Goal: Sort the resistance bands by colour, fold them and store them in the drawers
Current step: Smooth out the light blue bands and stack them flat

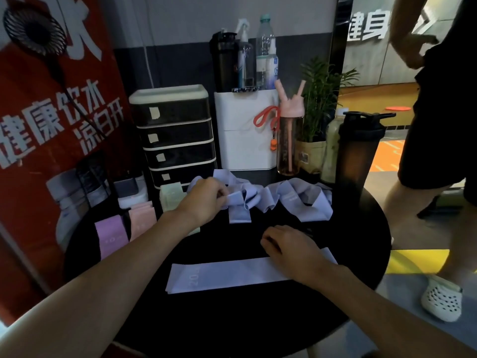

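A person stands at a round black table (232, 319). Their left hand (206, 200) reaches forward and pinches a fold in a crumpled heap of pale lavender fabric bands (289, 200) on the far side. Nearer the body, one flat pale lavender fabric band (222, 277) lies smoothed out, its long axis running left to right across the table. The right hand (289, 249) rests knuckles-up over its right end; whether the fingers grip it cannot be told. That hand is the nearer one for folding, probably toward the free left end. A black stack of plastic drawers with cream rims (178, 140) stands just beyond the left hand, all shut.
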